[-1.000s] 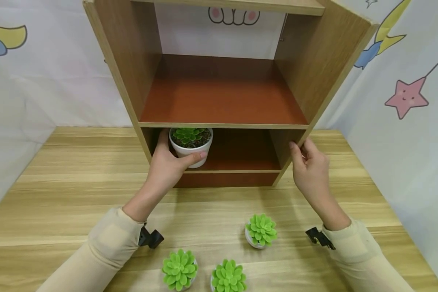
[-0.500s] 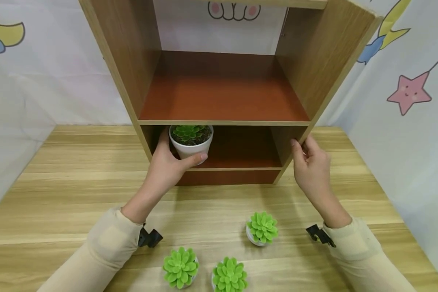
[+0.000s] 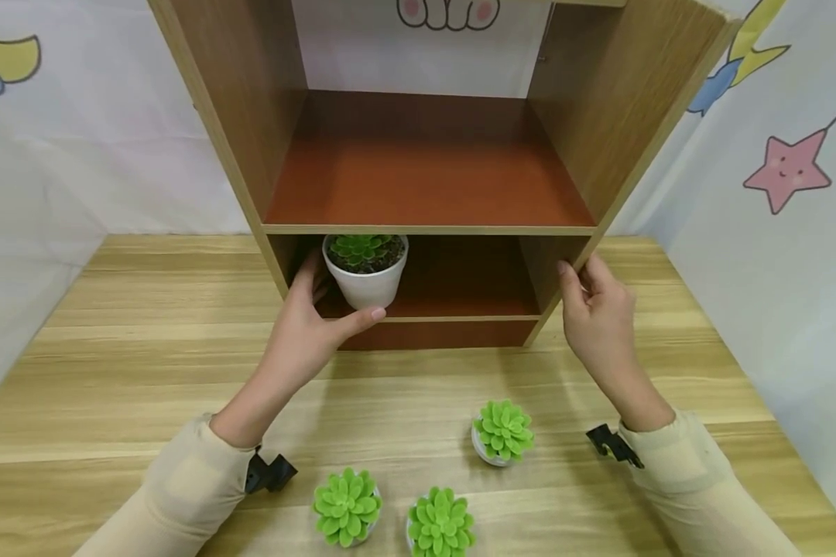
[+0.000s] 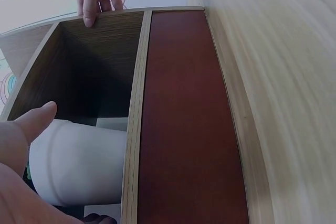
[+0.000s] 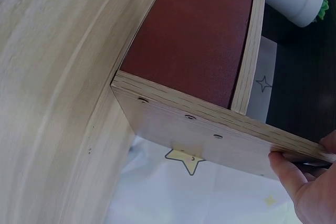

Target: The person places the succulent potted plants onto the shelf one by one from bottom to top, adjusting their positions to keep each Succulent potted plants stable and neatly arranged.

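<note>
A white pot (image 3: 368, 285) with a green succulent stands on the lower shelf of the wooden shelf unit (image 3: 428, 178), toward its left side. My left hand (image 3: 299, 329) is spread around the pot's left and front, thumb straight and apart from it in the head view. In the left wrist view the thumb (image 4: 38, 121) lies across the rim side of the pot (image 4: 84, 163). My right hand (image 3: 602, 325) pinches the front edge of the unit's right side panel (image 5: 210, 124), low down, between thumb and fingers.
On the wooden table (image 3: 146, 340) in front stand three small potted artificial succulents (image 3: 504, 430): one right of centre, two nearer the front edge. A board above the lower shelf overlaps the plant's top. Printed fabric walls (image 3: 752, 255) surround the table.
My left thumb has come off the pot's front and the hand has drawn slightly back and down. The pot stays on the shelf. My right hand keeps its grip; the head view has shifted slightly.
</note>
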Motion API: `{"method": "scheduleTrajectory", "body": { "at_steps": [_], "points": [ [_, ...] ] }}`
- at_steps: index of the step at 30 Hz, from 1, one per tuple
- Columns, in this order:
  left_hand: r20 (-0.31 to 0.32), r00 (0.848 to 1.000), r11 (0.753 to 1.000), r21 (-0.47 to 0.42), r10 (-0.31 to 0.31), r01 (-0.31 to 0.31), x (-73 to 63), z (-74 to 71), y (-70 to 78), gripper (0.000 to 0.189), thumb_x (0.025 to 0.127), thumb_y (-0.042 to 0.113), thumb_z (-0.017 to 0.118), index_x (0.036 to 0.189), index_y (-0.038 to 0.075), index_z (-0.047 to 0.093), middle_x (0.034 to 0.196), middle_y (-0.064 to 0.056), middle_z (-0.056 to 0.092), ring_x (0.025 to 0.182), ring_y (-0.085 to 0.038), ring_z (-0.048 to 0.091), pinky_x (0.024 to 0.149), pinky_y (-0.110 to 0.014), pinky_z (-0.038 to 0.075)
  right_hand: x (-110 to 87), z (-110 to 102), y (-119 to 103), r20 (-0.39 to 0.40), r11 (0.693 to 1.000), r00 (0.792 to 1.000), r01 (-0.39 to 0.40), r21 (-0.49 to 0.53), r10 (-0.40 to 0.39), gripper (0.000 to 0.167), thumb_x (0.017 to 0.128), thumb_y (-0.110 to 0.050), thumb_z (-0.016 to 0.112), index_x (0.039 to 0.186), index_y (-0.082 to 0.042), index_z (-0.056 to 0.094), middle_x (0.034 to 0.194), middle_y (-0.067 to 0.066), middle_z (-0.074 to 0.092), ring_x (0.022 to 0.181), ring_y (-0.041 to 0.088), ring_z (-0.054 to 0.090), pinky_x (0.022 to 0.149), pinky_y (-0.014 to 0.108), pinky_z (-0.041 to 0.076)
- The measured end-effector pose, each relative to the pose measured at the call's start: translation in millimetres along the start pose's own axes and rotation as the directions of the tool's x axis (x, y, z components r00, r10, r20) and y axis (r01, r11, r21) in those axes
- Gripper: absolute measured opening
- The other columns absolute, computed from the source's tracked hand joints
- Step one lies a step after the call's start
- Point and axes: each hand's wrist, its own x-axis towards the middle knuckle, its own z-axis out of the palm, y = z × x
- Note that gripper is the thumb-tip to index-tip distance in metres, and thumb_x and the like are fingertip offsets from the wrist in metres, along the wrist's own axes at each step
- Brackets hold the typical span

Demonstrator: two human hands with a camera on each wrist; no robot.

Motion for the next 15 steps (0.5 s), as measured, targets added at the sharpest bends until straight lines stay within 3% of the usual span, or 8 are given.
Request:
{"method": "scheduleTrajectory", "body": {
  "at_steps": [6, 15],
  "points": [
    [0.038, 0.999, 1.0, -0.018, -0.004, 0.005, -9.5, -2.7, -0.3, 0.103, 0.081, 0.029, 0.083, 0.157, 0.015, 0.015, 0.157, -0.002, 0.023, 0.141, -0.018, 0.027, 0.112, -0.039, 0.027, 1.1, 2, 2, -0.006, 1.0, 1.0, 0.013, 0.002, -0.013, 0.016, 0.097, -0.003, 0.059, 0.108, 0.006, 0.068, 0.098, 0.016, 0.071, 0.088, 0.022, 0.067, 0.072, 0.01, 0.049],
    [0.096, 0.992, 0.996, -0.025, -0.082, 0.084, -26.3, -5.9, -1.4, 0.108, 0.081, 0.029, 0.083, 0.157, 0.009, 0.01, 0.159, -0.007, 0.017, 0.143, -0.021, 0.023, 0.113, -0.034, 0.025, -0.4, 3, 6, -0.026, 0.999, 0.999, 0.032, -0.026, -0.033, 0.015, 0.097, -0.004, 0.061, 0.105, 0.006, 0.068, 0.094, 0.015, 0.072, 0.082, 0.004, 0.063, 0.067, 0.009, 0.048]
  ]
}}
